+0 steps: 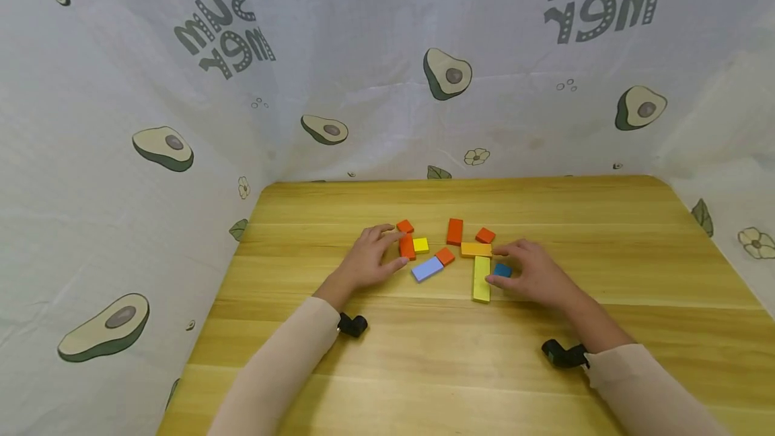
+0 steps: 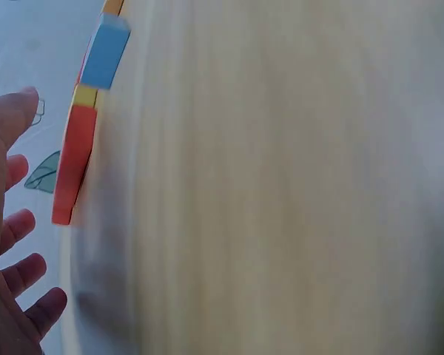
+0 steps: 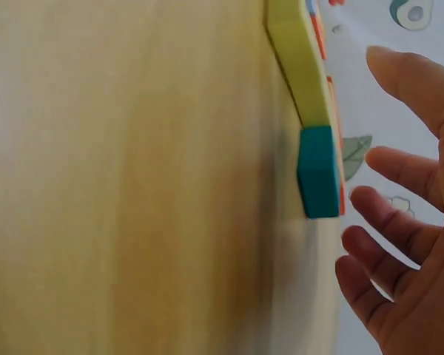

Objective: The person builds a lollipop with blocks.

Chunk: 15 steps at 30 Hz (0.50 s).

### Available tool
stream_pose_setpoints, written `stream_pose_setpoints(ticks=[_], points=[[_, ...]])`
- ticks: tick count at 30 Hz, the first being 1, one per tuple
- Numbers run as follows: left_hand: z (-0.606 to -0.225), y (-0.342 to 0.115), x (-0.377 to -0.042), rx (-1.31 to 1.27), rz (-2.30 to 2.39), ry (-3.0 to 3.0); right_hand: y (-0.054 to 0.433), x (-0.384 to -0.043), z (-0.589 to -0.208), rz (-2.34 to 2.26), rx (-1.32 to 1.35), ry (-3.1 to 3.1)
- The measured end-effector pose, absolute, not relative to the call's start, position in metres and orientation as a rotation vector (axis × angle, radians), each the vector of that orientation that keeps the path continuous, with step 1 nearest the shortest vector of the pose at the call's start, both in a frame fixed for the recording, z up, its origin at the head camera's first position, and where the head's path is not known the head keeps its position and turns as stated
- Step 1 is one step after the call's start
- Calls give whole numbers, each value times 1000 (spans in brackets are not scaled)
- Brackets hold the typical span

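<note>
My left hand [image 1: 368, 258] is beside a red rectangular block [image 1: 407, 247], thumb and fingers spread around its left side. In the left wrist view its fingers are apart and hold nothing. Touching that red block is a small yellow block [image 1: 420, 245], and a small orange-red block [image 1: 405, 226] lies just behind. My right hand [image 1: 535, 274] spreads its fingers around a small blue block [image 1: 502, 270]; in the right wrist view nothing is gripped. A long yellow-green block [image 1: 481, 281] lies left of the blue one, below an orange block [image 1: 476, 249]. Whether any fingertip touches a block is unclear.
Between the hands lie a light-blue block [image 1: 427, 269] and a small orange-red block [image 1: 445, 256] end to end. Farther back are a red block [image 1: 455, 231] and another small orange-red block [image 1: 485, 235]. A printed curtain [image 1: 387, 86] surrounds the wooden table [image 1: 436, 369].
</note>
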State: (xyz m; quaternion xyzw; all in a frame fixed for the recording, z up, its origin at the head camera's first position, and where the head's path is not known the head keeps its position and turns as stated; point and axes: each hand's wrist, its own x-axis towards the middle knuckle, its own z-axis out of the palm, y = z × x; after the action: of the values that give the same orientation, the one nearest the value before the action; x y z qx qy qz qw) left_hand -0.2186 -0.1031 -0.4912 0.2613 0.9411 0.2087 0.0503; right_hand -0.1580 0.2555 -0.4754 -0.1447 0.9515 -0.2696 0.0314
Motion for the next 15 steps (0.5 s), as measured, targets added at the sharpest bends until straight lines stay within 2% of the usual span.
stream_pose_setpoints(ticks=[6,15], points=[[-501,-89,-217,839,730,2830,249,-157,-481,-757,-430,2931],[-512,-82,-216,743,814,2813,246,-156,-485,-721,-365,2872]])
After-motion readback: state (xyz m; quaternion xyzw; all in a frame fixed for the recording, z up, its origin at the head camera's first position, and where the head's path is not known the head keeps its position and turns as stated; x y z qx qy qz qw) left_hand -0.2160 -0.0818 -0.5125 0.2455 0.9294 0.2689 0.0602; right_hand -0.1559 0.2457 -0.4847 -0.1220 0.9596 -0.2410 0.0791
